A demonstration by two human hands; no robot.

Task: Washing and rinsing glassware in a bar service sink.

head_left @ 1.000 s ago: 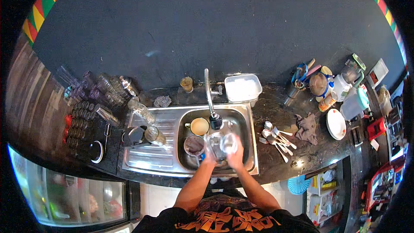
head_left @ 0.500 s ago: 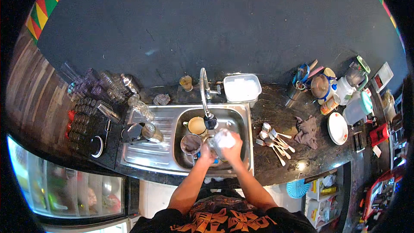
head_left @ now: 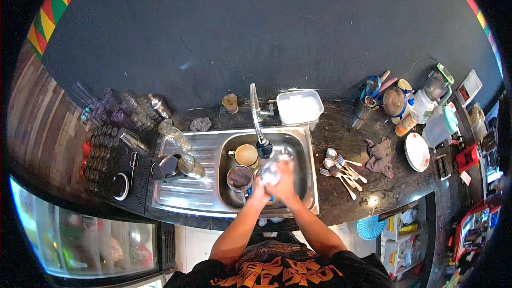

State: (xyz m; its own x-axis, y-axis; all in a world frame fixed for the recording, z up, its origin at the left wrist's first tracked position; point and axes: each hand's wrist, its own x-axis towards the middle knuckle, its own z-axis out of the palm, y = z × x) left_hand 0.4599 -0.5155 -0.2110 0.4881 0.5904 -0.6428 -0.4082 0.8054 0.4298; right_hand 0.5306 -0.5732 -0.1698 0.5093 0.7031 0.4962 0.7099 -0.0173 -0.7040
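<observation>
Spanning the view from 9 to 3 o'clock, the dark counter [head_left: 392,194] carries a steel sink [head_left: 313,181]. Taking the hands as the dial's centre, a faucet [head_left: 264,150] reaches down from 12 o'clock, and loose cutlery [head_left: 335,172] lies at 3. The left hand [head_left: 260,188] and right hand [head_left: 285,178] meet above the basin, their grip closed around something; blur hides exact finger placement. Inside the basin, a brownish mug [head_left: 240,178] sits at 9 o'clock, a cream mug [head_left: 246,156] at 10. Between the palms is a pale glassy vessel [head_left: 270,174], its outline smeared. It is probably light, stiff, slick when wet and breakable against steel, best cupped low around its body, with the rim merely steadied.
</observation>
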